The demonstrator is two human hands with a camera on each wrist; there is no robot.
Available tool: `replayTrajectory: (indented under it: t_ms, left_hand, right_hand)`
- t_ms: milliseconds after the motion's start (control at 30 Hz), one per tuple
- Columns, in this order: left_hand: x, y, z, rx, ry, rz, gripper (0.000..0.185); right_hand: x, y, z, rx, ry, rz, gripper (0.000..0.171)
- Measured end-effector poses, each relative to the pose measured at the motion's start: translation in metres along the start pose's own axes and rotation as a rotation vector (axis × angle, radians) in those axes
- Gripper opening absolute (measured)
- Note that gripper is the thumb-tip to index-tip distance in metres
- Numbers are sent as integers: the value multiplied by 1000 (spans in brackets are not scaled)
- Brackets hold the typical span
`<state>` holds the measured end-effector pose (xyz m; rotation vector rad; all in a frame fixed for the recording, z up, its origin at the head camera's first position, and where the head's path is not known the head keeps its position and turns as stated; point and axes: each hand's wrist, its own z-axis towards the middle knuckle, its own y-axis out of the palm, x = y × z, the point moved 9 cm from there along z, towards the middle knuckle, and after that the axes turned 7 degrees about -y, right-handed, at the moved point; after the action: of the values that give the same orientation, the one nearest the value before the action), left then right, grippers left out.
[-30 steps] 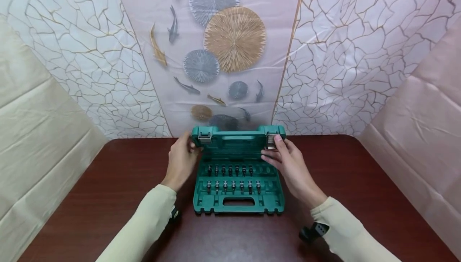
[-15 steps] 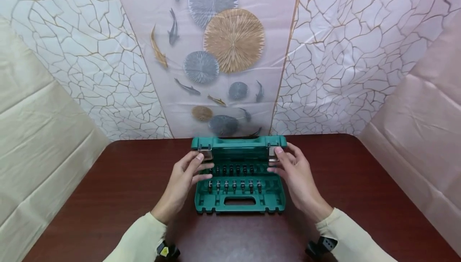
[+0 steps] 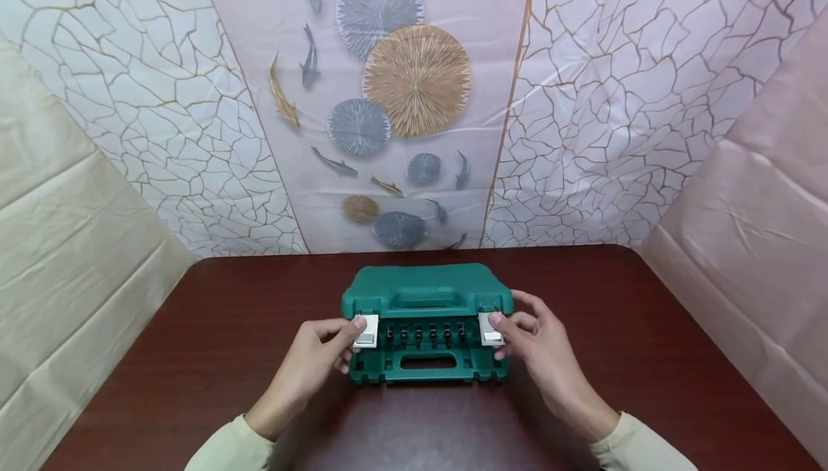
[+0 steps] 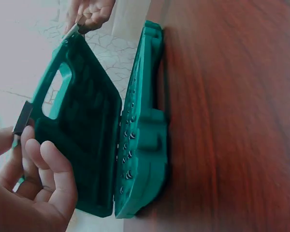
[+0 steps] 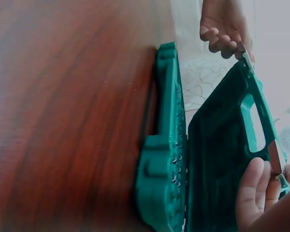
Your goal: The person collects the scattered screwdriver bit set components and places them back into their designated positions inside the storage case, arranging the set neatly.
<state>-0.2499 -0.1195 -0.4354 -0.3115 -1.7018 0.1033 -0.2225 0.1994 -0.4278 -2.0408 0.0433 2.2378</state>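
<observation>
I see my left hand [image 3: 309,369] and right hand [image 3: 542,349] each pinching a metal latch [image 3: 366,331] on the half-lowered lid [image 3: 427,290] of the green case [image 3: 430,367], whose long axis runs left to right on the surface [image 3: 647,356].

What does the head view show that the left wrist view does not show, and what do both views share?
Only the head view shows the outer top of the green plastic case lid, the patterned wall sheet and both sleeves. Only the left wrist view shows the lid's dark moulded inside and the open gap to the base. Both show the left hand and right hand pinching the metal latches above the brown wooden table.
</observation>
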Motion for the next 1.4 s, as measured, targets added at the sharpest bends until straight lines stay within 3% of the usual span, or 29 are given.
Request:
replayTrajectory:
  t_ms: [167,367,600,800,967,1067,1133,1200,1300,1400]
  left_hand:
    - [-9,2,-9,-71,-1,85,42]
    - [-30,4,-18,-134,12,233,38]
    - [-43,11,-25,-186,67,451,36]
    - [-42,17,-28,-85,135,767,30]
    - [-34,18,-33,31,210,941,24]
    - [-22,18,-41,133,326,1060,34]
    - [-9,21,-50,211,479,1122,35]
    - [3,27,-59,264,653,1155,34]
    - [14,40,-70,295,900,1205,36]
    - [15,53,-73,297,1027,1306,38]
  right_hand:
    - [9,1,-7,-81,46,-65,70]
    - [36,10,-21,-298,124,-84,78]
    - [53,19,-31,-449,87,-72,84]
    - [58,19,-31,-439,46,-242,86]
    - [54,18,-28,-388,6,-462,84]
    - [48,14,-29,-328,-25,-648,87]
    - [40,11,-30,-280,-88,-766,86]
    - [28,14,-33,-254,-232,-872,76]
    - [9,25,-41,-256,-527,-1008,54]
    - [1,37,-49,-291,-780,-1130,46]
